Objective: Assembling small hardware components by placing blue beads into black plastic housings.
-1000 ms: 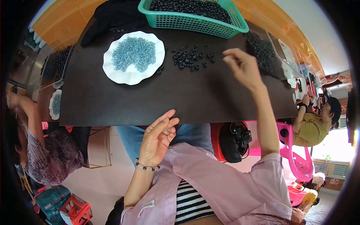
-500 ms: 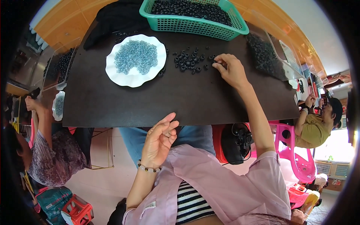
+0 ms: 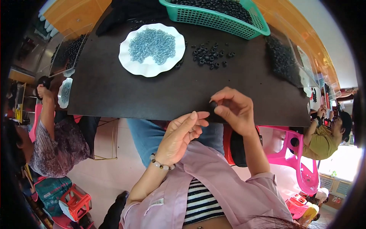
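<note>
My right hand (image 3: 237,111) pinches a small black bead (image 3: 214,104) between thumb and forefinger, above the near edge of the dark table. Close to its left is my left hand (image 3: 182,134), with a bracelet on the wrist. Its thumb presses on the forefinger and the other fingers are curled; whatever is between them is too small to make out. Beyond the hands lies a loose pile of black beads (image 3: 209,56) on the tabletop. To its left stands a white scalloped plate (image 3: 129,65) heaped with tiny blue-grey clear beads (image 3: 154,42).
A green basket (image 3: 219,26) of black pieces stands at the far edge. Clear boxes of black pieces (image 3: 284,61) flank the table, with black cloth (image 3: 122,17) at the far left. People sit to the left and right. A pink chair (image 3: 289,152) is at the right.
My right hand has come back from the pile toward my left hand, carrying a black bead. My left hand has shifted slightly right, and the view has moved a little.
</note>
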`<state>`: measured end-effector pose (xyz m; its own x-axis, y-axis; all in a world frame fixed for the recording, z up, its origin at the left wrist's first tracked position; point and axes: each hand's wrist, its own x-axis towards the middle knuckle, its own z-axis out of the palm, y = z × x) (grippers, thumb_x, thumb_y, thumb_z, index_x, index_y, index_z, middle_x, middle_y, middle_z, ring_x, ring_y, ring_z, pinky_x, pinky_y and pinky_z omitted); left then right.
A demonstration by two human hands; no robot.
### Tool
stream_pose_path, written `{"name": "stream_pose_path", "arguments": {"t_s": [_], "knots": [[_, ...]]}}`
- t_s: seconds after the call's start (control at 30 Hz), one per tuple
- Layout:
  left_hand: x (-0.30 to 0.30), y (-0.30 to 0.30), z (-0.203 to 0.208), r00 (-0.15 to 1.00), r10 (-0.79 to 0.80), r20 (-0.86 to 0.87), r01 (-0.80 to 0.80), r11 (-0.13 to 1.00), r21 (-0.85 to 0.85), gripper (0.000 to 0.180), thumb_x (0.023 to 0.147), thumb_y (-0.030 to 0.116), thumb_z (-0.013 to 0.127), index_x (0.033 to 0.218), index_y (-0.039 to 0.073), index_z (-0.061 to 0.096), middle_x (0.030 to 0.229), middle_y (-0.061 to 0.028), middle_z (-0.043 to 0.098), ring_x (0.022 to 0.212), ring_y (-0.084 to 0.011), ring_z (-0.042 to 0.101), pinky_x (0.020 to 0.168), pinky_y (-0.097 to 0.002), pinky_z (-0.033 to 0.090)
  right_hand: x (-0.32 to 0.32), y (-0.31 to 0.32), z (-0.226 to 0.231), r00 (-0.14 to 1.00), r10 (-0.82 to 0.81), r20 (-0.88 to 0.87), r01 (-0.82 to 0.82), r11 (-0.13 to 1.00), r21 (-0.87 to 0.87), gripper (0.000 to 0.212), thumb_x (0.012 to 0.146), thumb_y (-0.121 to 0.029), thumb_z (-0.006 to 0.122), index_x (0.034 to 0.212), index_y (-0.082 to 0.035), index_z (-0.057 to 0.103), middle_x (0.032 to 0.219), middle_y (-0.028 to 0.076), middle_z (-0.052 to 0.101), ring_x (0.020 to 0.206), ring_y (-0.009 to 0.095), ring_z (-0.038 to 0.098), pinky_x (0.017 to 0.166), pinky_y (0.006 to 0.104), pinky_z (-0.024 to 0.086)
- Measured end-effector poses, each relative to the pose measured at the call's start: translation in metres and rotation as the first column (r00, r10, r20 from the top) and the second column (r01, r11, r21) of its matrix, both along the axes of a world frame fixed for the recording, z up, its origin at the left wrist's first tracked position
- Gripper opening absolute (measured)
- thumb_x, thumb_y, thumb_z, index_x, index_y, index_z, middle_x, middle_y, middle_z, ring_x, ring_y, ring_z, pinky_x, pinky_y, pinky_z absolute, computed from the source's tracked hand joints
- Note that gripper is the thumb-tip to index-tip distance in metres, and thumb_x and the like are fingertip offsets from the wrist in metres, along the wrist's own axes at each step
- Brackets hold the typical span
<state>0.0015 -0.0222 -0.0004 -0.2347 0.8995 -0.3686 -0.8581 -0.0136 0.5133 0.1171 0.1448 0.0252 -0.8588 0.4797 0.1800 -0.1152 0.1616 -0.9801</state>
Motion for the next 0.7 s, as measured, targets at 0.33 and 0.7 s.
{"name": "stream_pose_path", "arguments": {"t_s": [0.33,0.7], "knots": [[0.0,-0.018,-0.013,0.998,0.055,-0.008,-0.054,0.996,0.071,0.022,0.094,0.022,0.063,0.107,0.004,0.066,0.09,-0.0026,0.066,0.077,-0.0087,0.059,0.074,-0.0227,0.048,-0.015,-0.028,-0.008,0.982,0.135,-0.134,-0.097,0.961,0.261,0.02,0.078,-0.002,0.076,0.096,-0.001,0.067,0.096,0.011,0.067,0.088,0.018,0.056,0.072,0.028,0.046],[-0.008,-0.022,-0.013,0.997,0.063,0.048,-0.071,0.979,0.192,0.026,0.091,0.011,0.065,0.116,0.003,0.065,0.097,-0.0022,0.068,0.081,-0.0103,0.061,0.075,-0.0235,0.049,-0.02,-0.031,-0.005,0.976,0.167,-0.142,-0.124,0.954,0.273,0.035,0.077,-0.005,0.078,0.108,0.0,0.064,0.093,0.008,0.068,0.086,0.017,0.053,0.07,0.0281,0.046]]}}
